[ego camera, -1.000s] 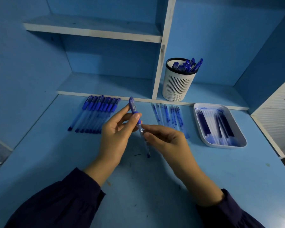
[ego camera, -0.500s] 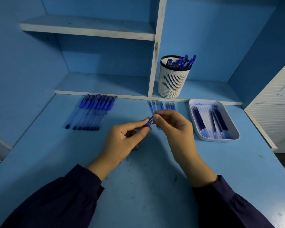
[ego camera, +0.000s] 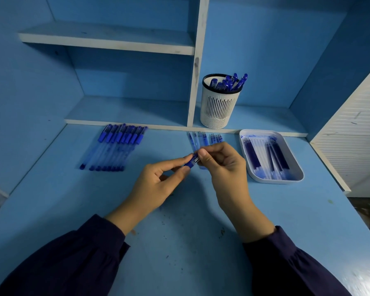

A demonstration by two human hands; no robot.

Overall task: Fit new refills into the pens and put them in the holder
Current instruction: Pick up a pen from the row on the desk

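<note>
At the centre of the frame, head view, the left hand (ego camera: 156,182) and the right hand (ego camera: 222,165) met above the blue desk (ego camera: 179,242). Both gripped one blue pen (ego camera: 191,161): the left pinched its near end between thumb and forefinger, and the right had its thumb and curled fingers closed on the far end. Most of the pen was hidden by the fingers.

At left centre, a row of capped pens (ego camera: 115,148) lay side by side on the desk. Just behind the right hand lay a few thin refills (ego camera: 203,138). At right centre, a white tray (ego camera: 273,180) held more refills. Upper centre-right, a white slotted holder (ego camera: 219,107) stood upright on the low shelf (ego camera: 126,112), with blue pens leaning inside.
</note>
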